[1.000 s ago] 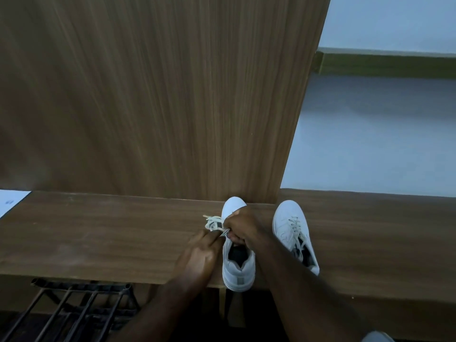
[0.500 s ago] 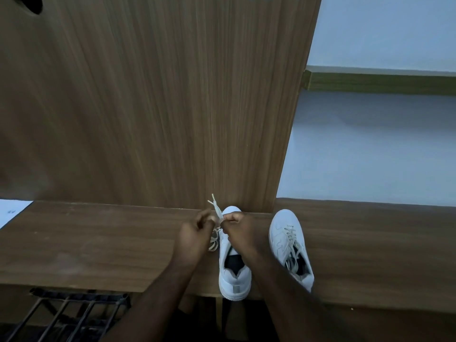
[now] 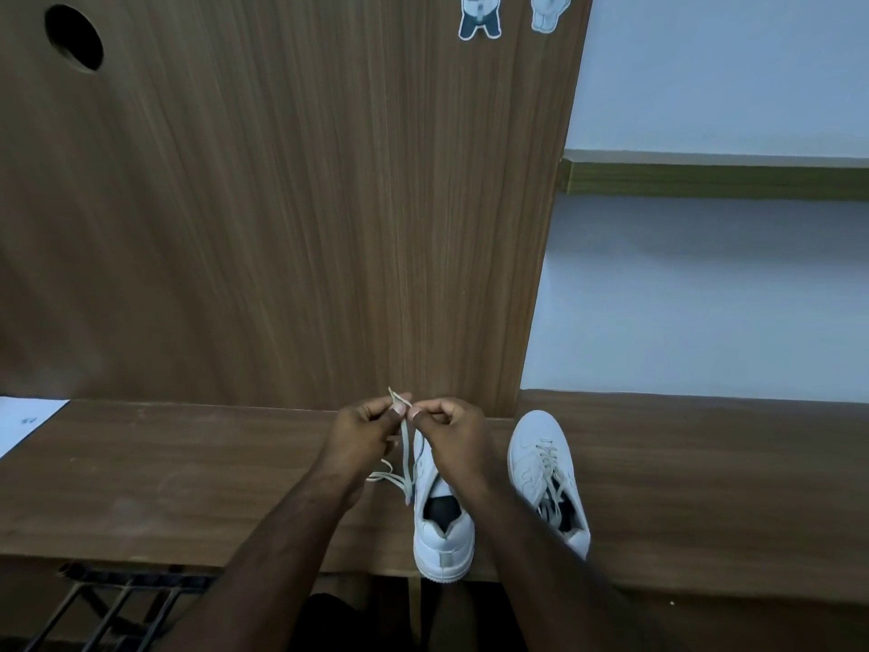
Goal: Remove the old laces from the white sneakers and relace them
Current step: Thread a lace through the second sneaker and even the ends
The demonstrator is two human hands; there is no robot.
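Note:
Two white sneakers stand on the wooden desk (image 3: 164, 482), toes pointing away from me. The left sneaker (image 3: 442, 534) has its heel over the front edge, and its toe is hidden behind my right hand. A pale lace (image 3: 405, 458) rises from it. My left hand (image 3: 369, 435) and my right hand (image 3: 449, 435) are held close together above the shoe, each pinching the lace near its upper end. The loose lace hangs down beside the shoe's left side. The right sneaker (image 3: 545, 472) lies apart, still laced.
A tall wooden panel (image 3: 282, 204) stands right behind the desk, with a round hole at the top left and stickers at the top. A white paper (image 3: 23, 421) lies at the desk's far left. A black metal rack (image 3: 117, 604) sits below the front edge.
Both hands have risen from the shoe's tongue and drawn the lace upward. The view has tilted up, showing the hole and stickers on the panel.

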